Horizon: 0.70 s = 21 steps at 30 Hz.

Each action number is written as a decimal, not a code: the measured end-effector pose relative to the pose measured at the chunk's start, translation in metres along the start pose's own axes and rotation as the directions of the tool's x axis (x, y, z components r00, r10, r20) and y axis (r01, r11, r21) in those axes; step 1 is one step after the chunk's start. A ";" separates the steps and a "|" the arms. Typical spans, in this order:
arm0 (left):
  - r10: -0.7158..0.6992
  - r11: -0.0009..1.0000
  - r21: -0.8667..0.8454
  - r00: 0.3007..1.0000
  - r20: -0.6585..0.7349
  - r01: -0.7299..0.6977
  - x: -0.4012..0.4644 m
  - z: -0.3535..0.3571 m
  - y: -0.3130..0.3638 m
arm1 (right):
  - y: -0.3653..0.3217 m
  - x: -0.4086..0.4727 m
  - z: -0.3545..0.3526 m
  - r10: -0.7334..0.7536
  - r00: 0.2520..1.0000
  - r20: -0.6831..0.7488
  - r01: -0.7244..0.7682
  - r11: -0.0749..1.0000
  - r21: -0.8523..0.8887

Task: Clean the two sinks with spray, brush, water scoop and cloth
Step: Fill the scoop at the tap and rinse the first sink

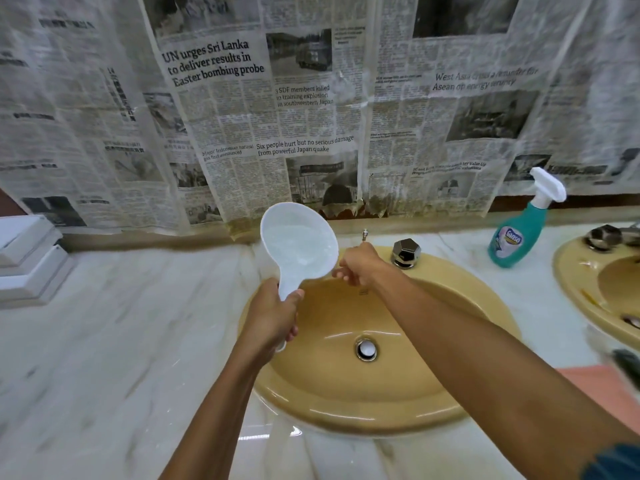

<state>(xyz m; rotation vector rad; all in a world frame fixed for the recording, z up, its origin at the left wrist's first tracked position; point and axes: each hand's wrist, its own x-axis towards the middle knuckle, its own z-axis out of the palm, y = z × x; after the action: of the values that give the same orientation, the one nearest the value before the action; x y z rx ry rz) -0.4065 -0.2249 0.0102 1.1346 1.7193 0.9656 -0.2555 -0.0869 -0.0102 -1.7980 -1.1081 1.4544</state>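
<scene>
A white water scoop (pixel 299 242) with water in its bowl is held up over the back left rim of the yellow sink (pixel 408 403). My left hand (pixel 272 318) grips its handle. At the back of the sink, over the tap area, my right hand (pixel 358 266) has its fingers curled; what it holds is hidden. A chrome tap knob (pixel 406 252) stands just right of that hand. The drain (pixel 366 348) lies in the basin's middle. A teal spray bottle (pixel 521 226) stands on the counter between the two sinks. The second yellow sink (pixel 588 299) shows at the right edge.
White marble counter (pixel 121 341) stretches to the left. Newspaper sheets (pixel 277 98) cover the wall behind. A white stepped box (pixel 27 258) sits at the far left. A pink cloth (pixel 599 379) lies at the right with a dark blurred object (pixel 628 365) on it.
</scene>
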 end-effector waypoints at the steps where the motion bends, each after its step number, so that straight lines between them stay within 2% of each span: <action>1: 0.011 1.000 0.014 1.000 0.012 -0.011 0.004 0.004 0.004 | 0.000 0.001 -0.001 0.009 1.000 -0.006 -0.009 1.000 0.022; 3: 0.030 0.999 0.026 0.999 0.030 -0.031 0.010 0.011 0.013 | -0.001 0.005 -0.004 0.035 0.999 -0.002 -0.034 0.993 0.114; 6: 0.068 0.995 0.065 0.997 0.040 -0.070 0.018 0.025 0.026 | -0.003 0.014 -0.018 0.103 0.992 0.069 -0.121 0.924 0.363; 10: 0.131 0.982 0.132 0.990 0.049 -0.136 0.023 0.048 0.041 | -0.001 0.024 -0.046 0.149 0.978 0.146 -0.204 0.829 0.521; 14: 0.183 0.969 0.155 0.980 0.075 -0.193 0.021 0.074 0.057 | 0.009 0.033 -0.071 0.130 0.980 0.153 -0.195 0.796 0.573; 21: 0.195 0.953 0.205 0.970 0.144 -0.222 0.012 0.120 0.074 | 0.029 0.033 -0.126 0.090 0.991 0.103 -0.132 0.832 0.538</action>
<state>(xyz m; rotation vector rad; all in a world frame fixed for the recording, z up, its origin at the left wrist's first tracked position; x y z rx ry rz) -0.2761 -0.1745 0.0323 1.5144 1.6596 0.8256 -0.1241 -0.0644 -0.0199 -1.4221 -0.5359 1.7041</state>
